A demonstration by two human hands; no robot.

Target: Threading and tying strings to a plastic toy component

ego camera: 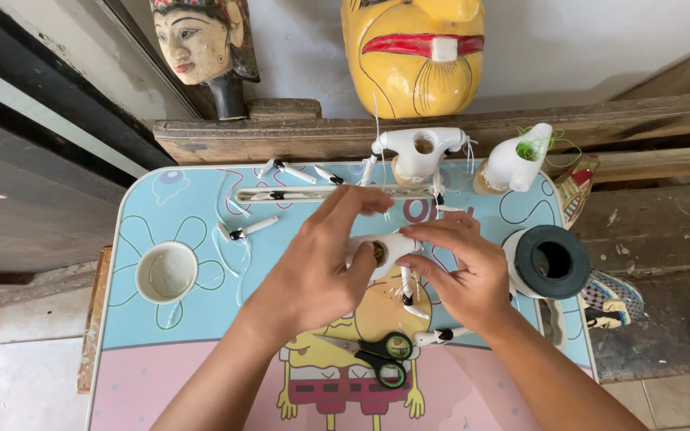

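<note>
1. Hands meet over the middle of a small table [161,383] whose top is light blue and pink with cartoon drawings; I see both from above through the head camera.
2. My left hand [321,271] has its fingers curled around the left end of a white puppet torso [385,249], thumb and fingertips pinching it.
3. My right hand [461,271] grips the same torso from the right, fingers bent over its top and side.
4. That torso sits just above the table centre, between both hands; a round hole in its near side shows a brownish inside, and a thin white limb with a black joint hangs below it.
5. Black-handled scissors [377,355] with green-lined loops lie closed on the table, just below my hands.
6. One white limb piece [441,336] lies beside my right wrist.
7. More white limb pieces [249,229] with black joints are scattered across the upper left of the table.
8. At left stands an empty white cup [167,272].
9. At right, near my right hand, sits a black reel [551,262].
10. Two further white torsos [418,152] stand at the far edge, one holding green thread.
11. Behind, a yellow mask [413,56] and a carved painted head [201,44] rest on a wooden beam.
</note>
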